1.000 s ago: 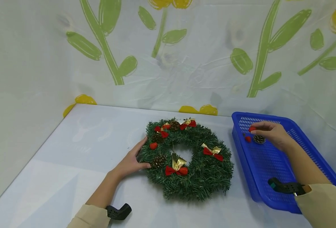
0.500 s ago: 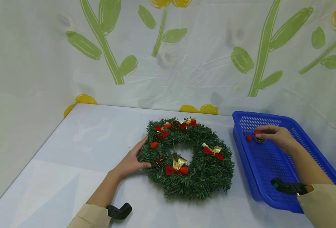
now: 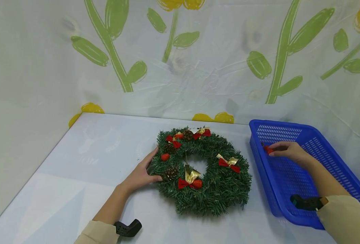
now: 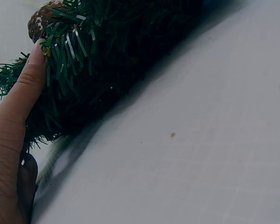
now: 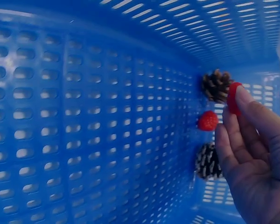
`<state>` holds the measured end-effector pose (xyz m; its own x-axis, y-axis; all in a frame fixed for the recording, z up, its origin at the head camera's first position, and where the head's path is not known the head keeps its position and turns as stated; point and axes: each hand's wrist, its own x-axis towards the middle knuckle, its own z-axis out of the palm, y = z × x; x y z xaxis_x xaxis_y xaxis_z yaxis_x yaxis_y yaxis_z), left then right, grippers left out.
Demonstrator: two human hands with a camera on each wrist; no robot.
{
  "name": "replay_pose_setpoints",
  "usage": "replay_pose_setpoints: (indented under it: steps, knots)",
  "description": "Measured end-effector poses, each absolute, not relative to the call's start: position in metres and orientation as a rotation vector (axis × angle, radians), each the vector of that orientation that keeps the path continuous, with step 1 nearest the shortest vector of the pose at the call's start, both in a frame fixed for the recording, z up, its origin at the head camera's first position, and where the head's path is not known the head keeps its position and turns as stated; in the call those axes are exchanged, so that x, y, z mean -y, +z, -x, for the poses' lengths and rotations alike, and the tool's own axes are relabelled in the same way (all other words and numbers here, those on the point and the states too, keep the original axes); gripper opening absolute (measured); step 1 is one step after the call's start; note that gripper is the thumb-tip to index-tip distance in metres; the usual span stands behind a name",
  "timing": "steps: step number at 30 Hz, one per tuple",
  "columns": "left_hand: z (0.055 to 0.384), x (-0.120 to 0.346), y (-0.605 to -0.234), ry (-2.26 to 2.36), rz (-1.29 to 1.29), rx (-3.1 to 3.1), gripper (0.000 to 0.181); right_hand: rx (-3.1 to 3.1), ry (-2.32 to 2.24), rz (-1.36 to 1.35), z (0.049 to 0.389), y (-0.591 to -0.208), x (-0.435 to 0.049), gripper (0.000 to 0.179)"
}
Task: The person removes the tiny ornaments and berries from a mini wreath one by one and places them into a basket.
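Right of the wreath (image 3: 214,169), in the blue basket (image 3: 263,176), the right hand (image 3: 292,152) pinches a red berry (image 5: 233,98) between thumb and fingers. The right wrist view shows what that hand covers in the head view: a white-tipped pinecone (image 5: 208,162) in the basket, with a second berry (image 5: 208,121) between it and a brown pinecone (image 5: 217,86).

The left hand (image 3: 141,173) rests at the wreath's left edge, thumb spread from its fingers; the left wrist view adds its thumb tip touching the pinecone (image 4: 42,21) on that side, while the other fingertips are hidden. From above, four red-and-gold bows, one of them the front bow (image 3: 184,183), show around the wreath's ring.

A narrow gap parts the wreath from the basket, and a wide stretch of white desk (image 3: 106,176) spreads to the wreath's left. Close behind the wreath, the desk ends at a pale wall sheet (image 3: 213,81) printed with green stems and yellow flowers.
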<state>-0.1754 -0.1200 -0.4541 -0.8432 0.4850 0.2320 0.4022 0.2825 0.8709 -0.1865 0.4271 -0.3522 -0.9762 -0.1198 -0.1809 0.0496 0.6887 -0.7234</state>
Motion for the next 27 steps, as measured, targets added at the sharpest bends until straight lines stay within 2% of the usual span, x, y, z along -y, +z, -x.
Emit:
replay_pose_setpoints:
  steps: [13,27]
  knots:
    - [0.175,0.119,-0.456,1.616,-0.847,-2.48,0.107,-2.69,-0.998,0.041,0.184,-0.366,-0.427,0.043]
    - [0.176,0.12,-0.457,1.615,-0.851,-2.477,0.107,-2.623,-1.092,0.036,0.186,-0.374,-0.43,0.041]
